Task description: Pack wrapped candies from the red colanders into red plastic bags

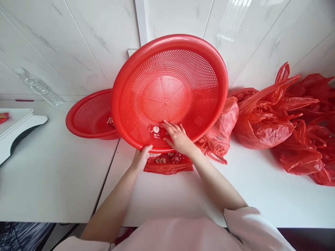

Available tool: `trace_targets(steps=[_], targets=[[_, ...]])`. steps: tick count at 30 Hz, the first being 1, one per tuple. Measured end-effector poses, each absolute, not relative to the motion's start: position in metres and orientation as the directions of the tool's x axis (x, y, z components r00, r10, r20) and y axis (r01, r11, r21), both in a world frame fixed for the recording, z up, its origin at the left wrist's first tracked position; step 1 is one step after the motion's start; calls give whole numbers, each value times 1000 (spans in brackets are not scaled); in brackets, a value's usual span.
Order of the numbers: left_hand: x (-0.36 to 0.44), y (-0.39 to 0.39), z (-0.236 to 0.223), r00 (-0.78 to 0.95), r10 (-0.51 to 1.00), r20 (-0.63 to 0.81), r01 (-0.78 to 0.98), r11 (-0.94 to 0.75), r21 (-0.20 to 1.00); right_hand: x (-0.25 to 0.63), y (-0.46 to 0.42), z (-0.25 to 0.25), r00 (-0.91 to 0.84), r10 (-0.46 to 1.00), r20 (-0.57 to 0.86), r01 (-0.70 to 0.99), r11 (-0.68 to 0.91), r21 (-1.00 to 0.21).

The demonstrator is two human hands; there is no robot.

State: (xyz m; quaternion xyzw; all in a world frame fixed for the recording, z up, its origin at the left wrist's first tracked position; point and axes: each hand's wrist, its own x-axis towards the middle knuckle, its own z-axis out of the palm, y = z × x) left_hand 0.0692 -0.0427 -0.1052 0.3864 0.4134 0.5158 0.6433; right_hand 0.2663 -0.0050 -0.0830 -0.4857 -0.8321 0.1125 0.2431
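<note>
A large red perforated plastic basket is tilted steeply, with its inside facing me. My left hand grips its lower rim, thumb on top and fingers partly hidden underneath. Inside the basket, near that rim, lie a few small red wrapped packets with white print, perhaps sweets. My right hand reaches over the rim, fingers stretched out against the lower wall beside the packets. Directly below the rim, an open red plastic bag holds more red printed packets.
A second red basket stands at the left with a packet in it. Several filled red plastic bags crowd the right side of the white table. A clear bottle and a white tray are at the far left. A tiled wall bounds the back.
</note>
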Motion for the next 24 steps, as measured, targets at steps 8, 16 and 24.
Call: trace_targets(steps=[8, 16, 24], targets=[[71, -42, -109, 32, 992, -122, -321, 126, 939, 276, 2, -76, -330, 874, 356, 633, 485, -603], [69, -43, -101, -34, 999, -40, -320, 27, 947, 297, -20, -35, -576, 786, 224, 355, 487, -798], [74, -47, -99, 9, 999, -46, -367, 46, 929, 270, -18, -58, -475, 813, 336, 628, 581, -518]])
